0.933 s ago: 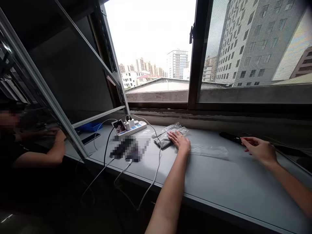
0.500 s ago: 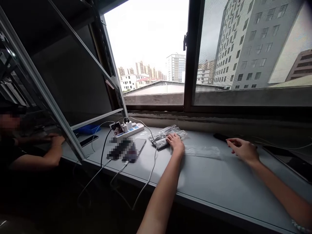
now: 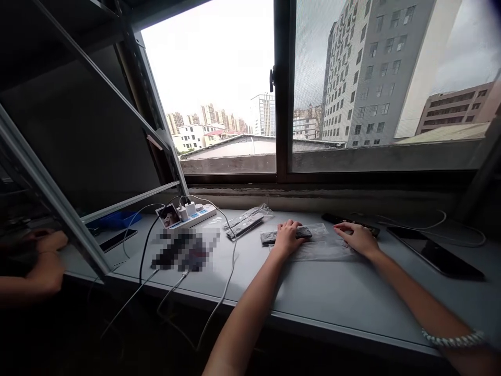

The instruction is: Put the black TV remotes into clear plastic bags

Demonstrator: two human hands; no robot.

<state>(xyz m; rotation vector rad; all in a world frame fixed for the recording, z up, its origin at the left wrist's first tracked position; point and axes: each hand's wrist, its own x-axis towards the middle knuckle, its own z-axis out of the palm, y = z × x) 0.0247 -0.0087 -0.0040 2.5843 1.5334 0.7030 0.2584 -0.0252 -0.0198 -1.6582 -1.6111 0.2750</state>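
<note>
My left hand (image 3: 287, 236) rests on a dark remote in a clear bag (image 3: 287, 234) on the grey table (image 3: 340, 292), fingers curled over it. My right hand (image 3: 357, 237) lies with fingers spread on a clear plastic bag (image 3: 319, 249) just to the right. Behind my right hand lies a black remote (image 3: 349, 221). Another bagged remote (image 3: 245, 224) lies to the left of my left hand.
A white power strip (image 3: 191, 216) with chargers and cables sits at the back left, beside a pixelated patch. A dark phone (image 3: 434, 253) lies at the right, another phone (image 3: 117, 239) and a blue tray (image 3: 115, 219) at the left. A co-worker's hands (image 3: 45, 253) show far left behind the metal rack.
My left hand drew one bagged remote rightward away from the other. My right hand left the black remote and came down on the clear bag. The view turned right.
</note>
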